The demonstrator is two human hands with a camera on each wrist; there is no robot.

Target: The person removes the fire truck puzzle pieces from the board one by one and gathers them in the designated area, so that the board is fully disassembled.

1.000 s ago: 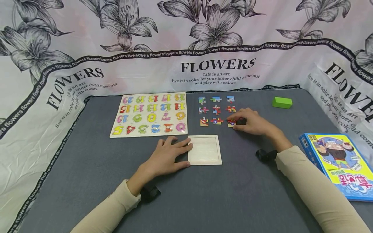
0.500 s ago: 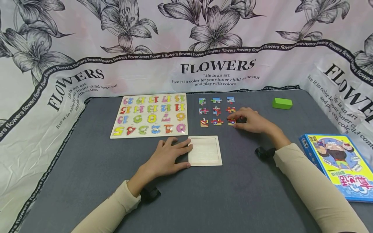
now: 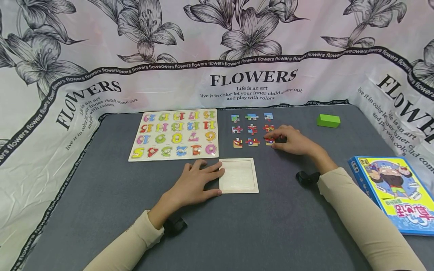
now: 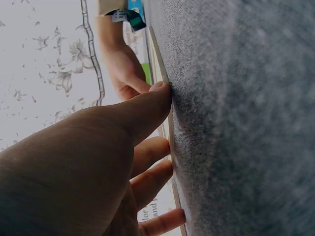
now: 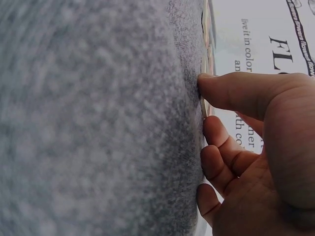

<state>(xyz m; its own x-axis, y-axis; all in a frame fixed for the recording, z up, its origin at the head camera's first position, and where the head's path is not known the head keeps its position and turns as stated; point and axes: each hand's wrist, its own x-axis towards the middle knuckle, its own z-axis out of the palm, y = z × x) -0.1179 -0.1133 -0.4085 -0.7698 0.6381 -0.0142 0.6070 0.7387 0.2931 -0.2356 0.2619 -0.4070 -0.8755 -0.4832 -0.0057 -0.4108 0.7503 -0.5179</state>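
Observation:
My left hand (image 3: 193,184) rests on the table with its fingers spread. Its fingertips and thumb touch the left edge of a shallow wooden puzzle tray (image 3: 239,176), which has nothing in it. Farther back on the right, my right hand (image 3: 294,140) pinches a small jigsaw piece (image 3: 269,142) between thumb and forefinger, low at the table surface. That piece is the nearest right one of several colourful jigsaw pieces (image 3: 252,129) laid out in three rows. In the right wrist view the thumb (image 5: 231,91) meets the piece's thin edge; the fingers partly hide it.
A number puzzle board (image 3: 174,134) lies back left, beside the jigsaw pieces. A green block (image 3: 328,120) stands at the back right. A blue and yellow box (image 3: 395,192) lies near the right arm. Flower-printed cloth (image 3: 251,37) rises behind the grey table (image 3: 257,233).
Both hands stay almost in place. The right wrist has shifted very slightly left, its fingers still at the same jigsaw piece. The view has tilted a touch.

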